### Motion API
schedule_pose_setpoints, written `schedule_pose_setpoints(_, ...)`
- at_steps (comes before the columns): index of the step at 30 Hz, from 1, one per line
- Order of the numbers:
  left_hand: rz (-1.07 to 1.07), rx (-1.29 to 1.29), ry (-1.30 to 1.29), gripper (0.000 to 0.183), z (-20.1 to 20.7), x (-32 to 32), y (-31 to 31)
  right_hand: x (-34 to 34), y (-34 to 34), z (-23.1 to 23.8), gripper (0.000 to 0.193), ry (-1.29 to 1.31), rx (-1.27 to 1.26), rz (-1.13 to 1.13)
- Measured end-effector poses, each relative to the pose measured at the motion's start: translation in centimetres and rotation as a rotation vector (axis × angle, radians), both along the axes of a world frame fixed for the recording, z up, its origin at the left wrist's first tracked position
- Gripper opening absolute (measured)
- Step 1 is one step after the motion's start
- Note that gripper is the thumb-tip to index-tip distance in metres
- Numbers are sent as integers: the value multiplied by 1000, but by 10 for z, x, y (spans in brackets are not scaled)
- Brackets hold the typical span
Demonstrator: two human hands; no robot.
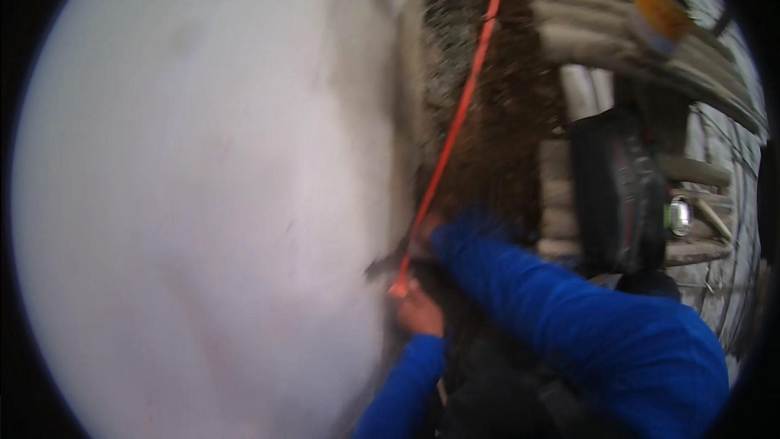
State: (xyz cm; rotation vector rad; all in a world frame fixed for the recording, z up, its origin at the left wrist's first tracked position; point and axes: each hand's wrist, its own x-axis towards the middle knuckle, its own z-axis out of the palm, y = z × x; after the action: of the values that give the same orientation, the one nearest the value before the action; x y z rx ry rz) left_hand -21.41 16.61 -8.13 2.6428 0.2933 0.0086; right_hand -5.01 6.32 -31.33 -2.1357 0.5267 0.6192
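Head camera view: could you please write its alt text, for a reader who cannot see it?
Beside a large white surface, a person's left hand holds the lower end of an orange strip, with the blurred right hand close by. Both sleeves are blue. At the right is a black bag.

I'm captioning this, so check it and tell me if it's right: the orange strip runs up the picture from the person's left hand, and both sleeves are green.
Not quite: the head view shows both sleeves are blue, not green. The orange strip does run up from the left hand.
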Motion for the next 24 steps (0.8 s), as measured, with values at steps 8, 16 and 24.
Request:
schedule_pose_setpoints(8, 220, -190, -99, 44, -9, 16, -29, -39, -6, 82, 37, -191, 68, 211)
schedule_pose_setpoints(16, -72, 24, 55, 46, 19, 27, -3, -111, 0, 172, 41, -358, 215, -102)
schedule_pose_setpoints(24, -324, 81, 343, 35, 20, 65, 45, -166, -60, 318, 47, -427, 272, 236)
